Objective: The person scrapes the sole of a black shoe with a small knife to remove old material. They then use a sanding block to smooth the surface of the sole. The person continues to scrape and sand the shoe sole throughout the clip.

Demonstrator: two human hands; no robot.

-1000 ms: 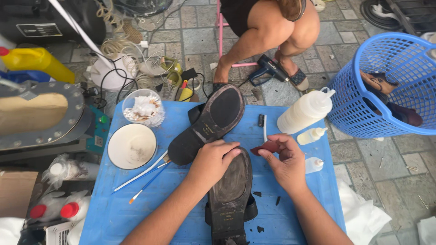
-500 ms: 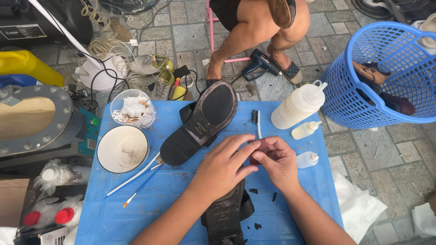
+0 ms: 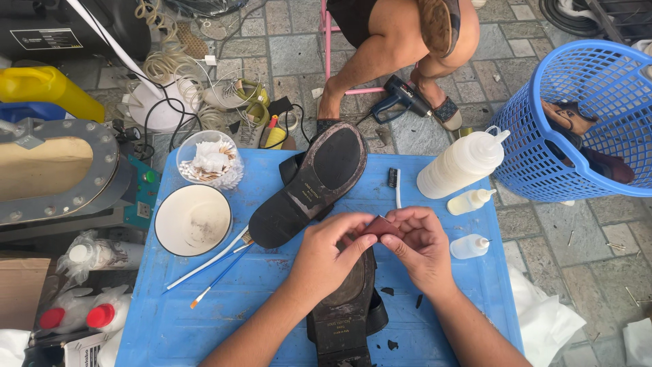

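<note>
My left hand (image 3: pixel 331 250) and my right hand (image 3: pixel 420 242) meet over a small blue table (image 3: pixel 265 292), both pinching a small dark reddish piece (image 3: pixel 380 226) between their fingertips. Directly beneath them lies a black shoe (image 3: pixel 344 306), sole up, its heel toward me. A second black shoe (image 3: pixel 309 185) lies sole up just beyond my left hand, angled toward the far right, with a worn brown sole.
On the table: a white bowl (image 3: pixel 193 219), a clear tub of white bits (image 3: pixel 210 162), two thin brushes (image 3: pixel 210 265), a toothbrush (image 3: pixel 396 185), a big squeeze bottle (image 3: pixel 460 165) and two small ones (image 3: pixel 468 201). A blue basket (image 3: pixel 570 122) stands right. A seated person's legs (image 3: pixel 401 47) are beyond.
Both hands have drawn closer together and now hold the small piece between them above the near shoe. The camera has moved closer to the table.
</note>
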